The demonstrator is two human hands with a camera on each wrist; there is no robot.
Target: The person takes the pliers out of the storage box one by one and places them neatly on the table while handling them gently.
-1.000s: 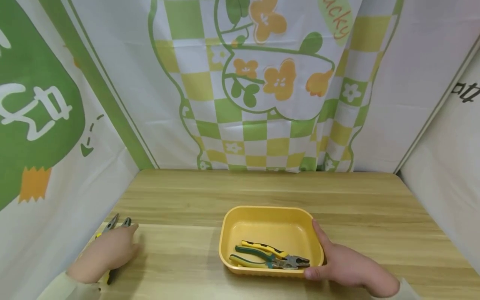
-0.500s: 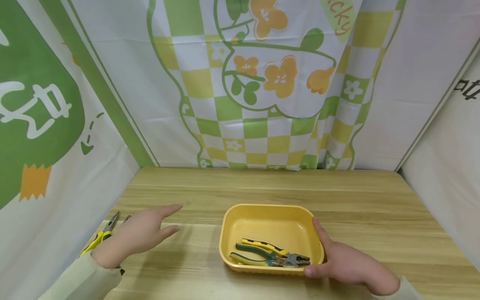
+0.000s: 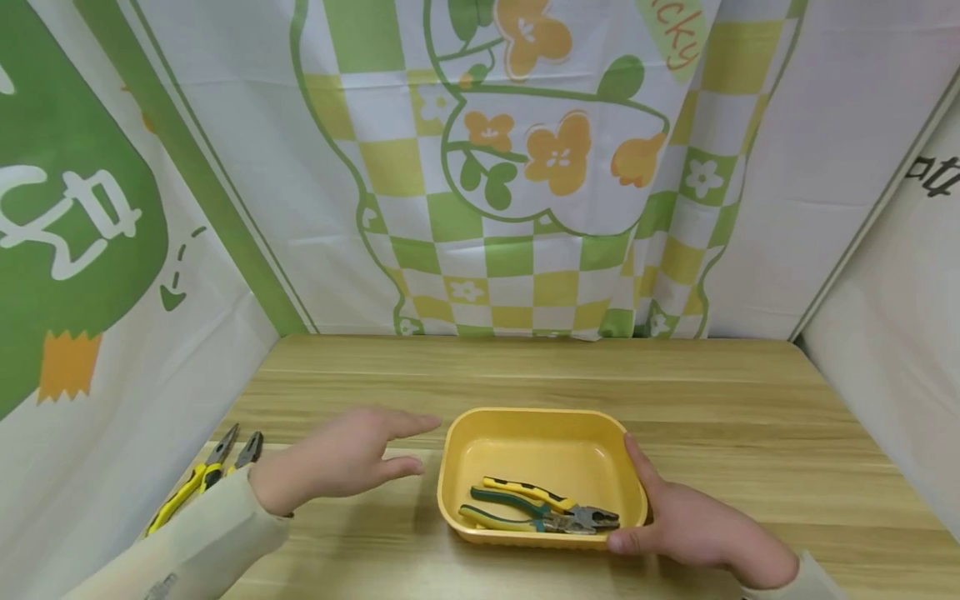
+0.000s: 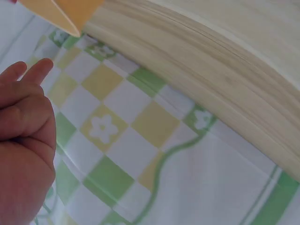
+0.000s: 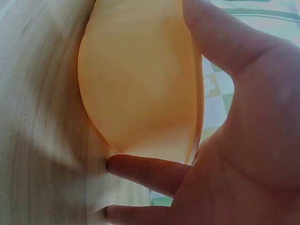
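A yellow plastic box point(image 3: 540, 458) stands on the table, with pliers point(image 3: 540, 512) lying along its front side; yellow-black and green-yellow handles show there. My right hand point(image 3: 693, 529) grips the box's right end, thumb at the front corner and a finger at the back corner. In the right wrist view its fingers point(image 5: 145, 173) lie against the box's end wall. Just left of the box, my left hand point(image 3: 345, 454) hovers with fingers stretched out and nothing in it. Long-nose pliers point(image 3: 198, 479) and another pair of pliers point(image 3: 249, 452) lie at the table's left edge, partly behind my left sleeve.
The wooden table point(image 3: 525, 371) ends at a checkered cloth curtain point(image 3: 517, 275) at the back. Printed fabric walls rise close on the left point(image 3: 210, 358) and right point(image 3: 885, 333).
My left hand has moved right from the pliers at the left edge to beside the box, fingers stretching out. Those pliers stay there, now more visible. My right hand and the box have not moved.
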